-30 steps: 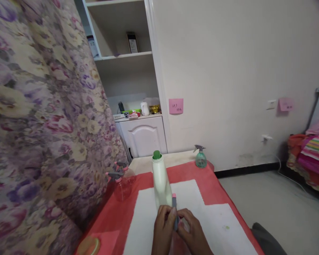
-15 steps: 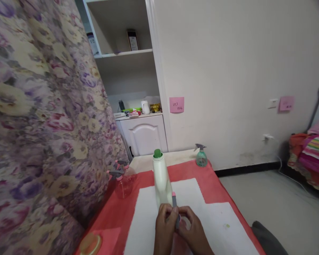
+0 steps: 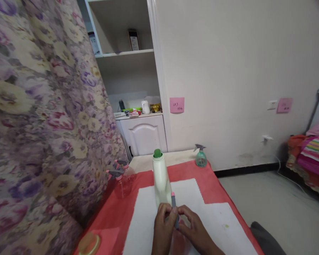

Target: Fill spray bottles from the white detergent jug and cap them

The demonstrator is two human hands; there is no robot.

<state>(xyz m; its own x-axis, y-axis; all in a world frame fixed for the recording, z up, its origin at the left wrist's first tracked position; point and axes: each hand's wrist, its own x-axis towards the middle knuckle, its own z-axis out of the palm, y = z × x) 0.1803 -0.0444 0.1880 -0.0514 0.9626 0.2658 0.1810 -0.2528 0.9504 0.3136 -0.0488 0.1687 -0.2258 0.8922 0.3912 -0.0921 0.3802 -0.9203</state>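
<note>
Both my hands meet low at the centre of the view, over a white cloth. My left hand and my right hand are closed around a small grey spray head with a pink tip. What lies under the spray head is hidden by my fingers. Just behind my hands stands a tall white bottle with a green cap.
A red cloth covers the table. A pink clear spray bottle stands at the left by a flowered curtain, a green spray bottle at the far edge. A round lid lies near the front left corner. A white cabinet stands behind.
My hands have stayed on the spray head with small shifts of the fingers. The view has drifted slightly; nothing else has moved.
</note>
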